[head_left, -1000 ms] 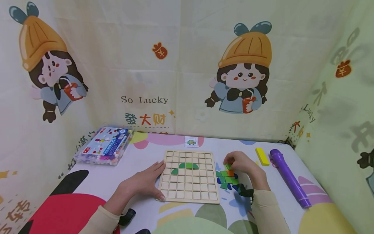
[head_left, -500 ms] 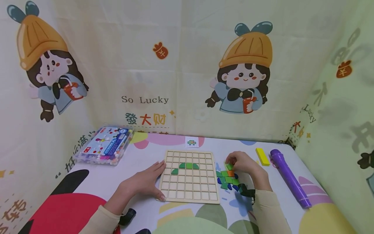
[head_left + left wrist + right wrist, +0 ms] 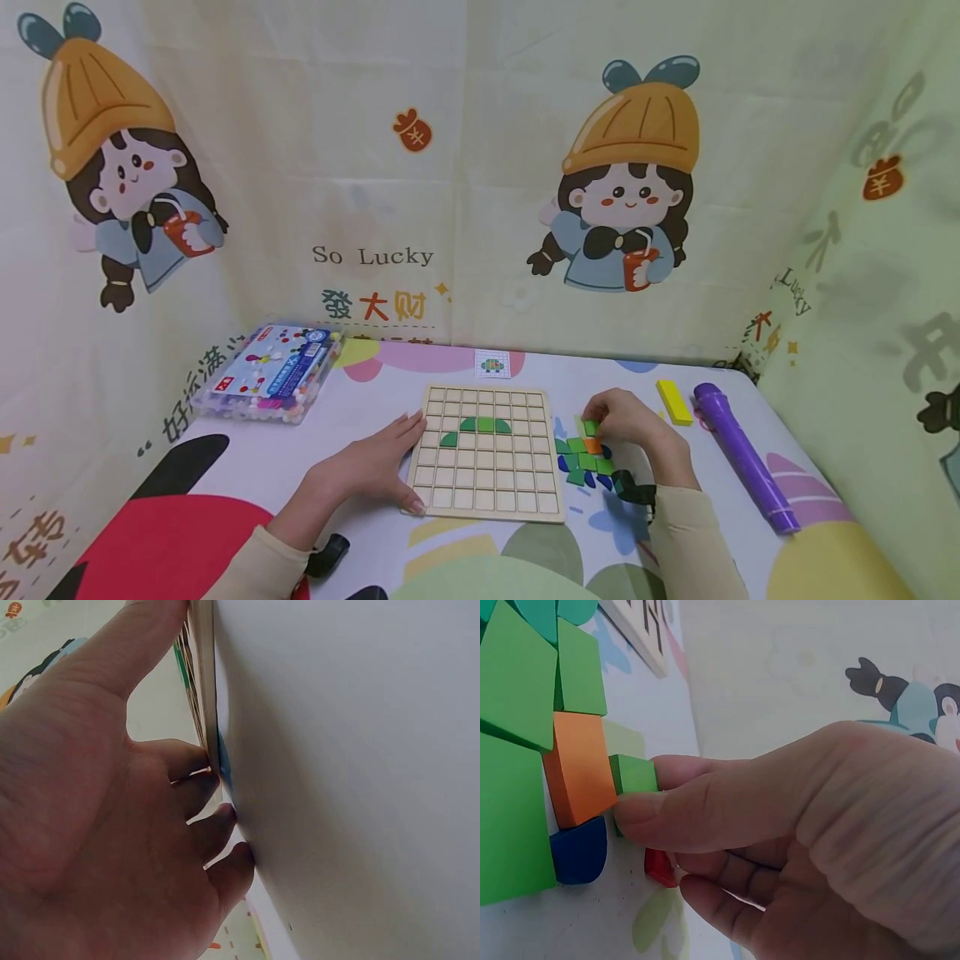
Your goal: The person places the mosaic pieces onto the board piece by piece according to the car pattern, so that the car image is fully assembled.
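Note:
My left hand (image 3: 371,462) lies along the left edge of a wooden grid board (image 3: 495,481), thumb at the near corner and fingers spread farther up. In the left wrist view the fingertips (image 3: 232,862) meet the table beside the board's side. On the board sit a green square and several green curved pieces (image 3: 448,439). My right hand (image 3: 630,423) pinches a small green square block (image 3: 635,776) between thumb and index finger, at the far end of a cluster of loose pieces. Close to it are an orange block (image 3: 585,769), a blue rounded piece (image 3: 581,851) and a red piece (image 3: 658,866).
A small pattern card (image 3: 492,364) lies behind the board. A clear plastic case (image 3: 270,371) of beads sits at the back left. On the right are a yellow block (image 3: 673,402) and a purple cylinder (image 3: 742,454). A printed cloth wall (image 3: 487,208) closes off the back.
My right hand has shifted slightly to the right, with the green block still between its fingertips. My left hand and the board have stayed in place.

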Demonstrator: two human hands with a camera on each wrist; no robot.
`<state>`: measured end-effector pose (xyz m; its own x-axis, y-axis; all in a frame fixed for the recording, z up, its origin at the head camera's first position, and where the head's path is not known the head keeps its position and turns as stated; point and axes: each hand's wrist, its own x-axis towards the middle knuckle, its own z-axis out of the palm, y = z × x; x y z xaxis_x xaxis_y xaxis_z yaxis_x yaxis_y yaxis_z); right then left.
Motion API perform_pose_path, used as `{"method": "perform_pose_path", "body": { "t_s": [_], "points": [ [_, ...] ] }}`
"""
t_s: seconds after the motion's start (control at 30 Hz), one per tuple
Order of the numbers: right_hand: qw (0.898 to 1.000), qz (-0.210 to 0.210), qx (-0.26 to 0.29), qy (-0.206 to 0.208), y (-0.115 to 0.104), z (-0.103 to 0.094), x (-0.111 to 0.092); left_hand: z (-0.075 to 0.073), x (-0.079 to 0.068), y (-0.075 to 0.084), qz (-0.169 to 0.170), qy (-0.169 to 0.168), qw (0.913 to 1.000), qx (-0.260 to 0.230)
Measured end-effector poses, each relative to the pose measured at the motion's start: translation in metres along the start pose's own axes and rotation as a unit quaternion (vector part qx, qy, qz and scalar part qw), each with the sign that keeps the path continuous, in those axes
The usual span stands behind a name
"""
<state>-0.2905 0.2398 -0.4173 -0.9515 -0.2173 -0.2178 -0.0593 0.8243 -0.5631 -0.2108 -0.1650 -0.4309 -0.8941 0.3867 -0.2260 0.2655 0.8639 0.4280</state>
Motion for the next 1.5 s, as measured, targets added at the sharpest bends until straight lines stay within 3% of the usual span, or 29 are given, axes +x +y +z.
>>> {"method": "perform_pose_path", "body": {
  "t_s": [0.37,0.67,1.17,1.5],
  "points": [
    [0.999,-0.037,0.005,0.005,0.000,-0.001,0.001,0.001,0.002,-0.001,-0.006,-0.006,1.0000,0.002],
    [0.993,-0.099,0.060,0.010,-0.012,0.000,0.005,0.001,0.002,-0.002,-0.004,-0.004,1.0000,0.002],
    [0.979,-0.168,0.113,-0.004,-0.045,0.030,0.015,0.002,0.003,-0.002,-0.006,-0.003,1.0000,0.002],
    [0.978,-0.176,0.116,0.004,-0.074,0.054,0.015,0.002,0.002,-0.002,-0.010,-0.002,0.9999,0.004]
  ]
}}
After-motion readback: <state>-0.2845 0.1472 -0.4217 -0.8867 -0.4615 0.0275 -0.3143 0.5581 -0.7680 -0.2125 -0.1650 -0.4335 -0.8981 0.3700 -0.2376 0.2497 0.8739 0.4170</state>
